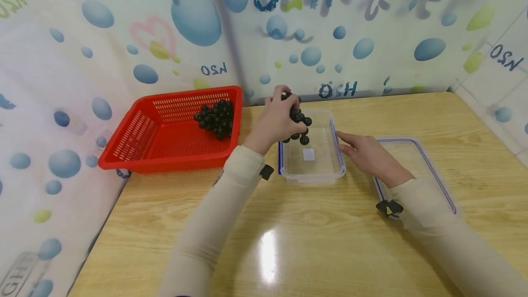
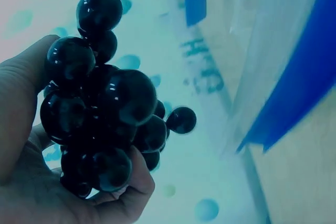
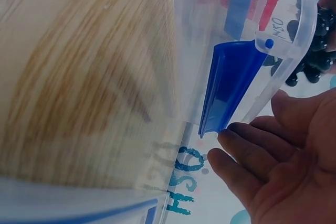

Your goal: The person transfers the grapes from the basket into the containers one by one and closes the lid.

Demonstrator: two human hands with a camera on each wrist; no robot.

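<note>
My left hand (image 1: 280,118) grips a bunch of dark grapes (image 1: 300,118) over the left part of a clear plastic box (image 1: 326,168). In the left wrist view the thumb and fingers curl round the shiny grapes (image 2: 126,98). My right hand (image 1: 367,155) is at the box's right side, its fingers fairly straight. The right wrist view shows its fingertips (image 3: 231,135) right at the blue latch (image 3: 233,85) on the box wall. A small white square (image 1: 308,154) lies at the box's bottom.
A red plastic basket (image 1: 181,162) stands on the left, with another bunch of dark grapes (image 1: 216,118) at its right end. Under my right forearm lies a clear lid (image 1: 402,155) with a blue seal. A printed curtain (image 1: 247,49) hangs behind the wooden table (image 1: 313,233).
</note>
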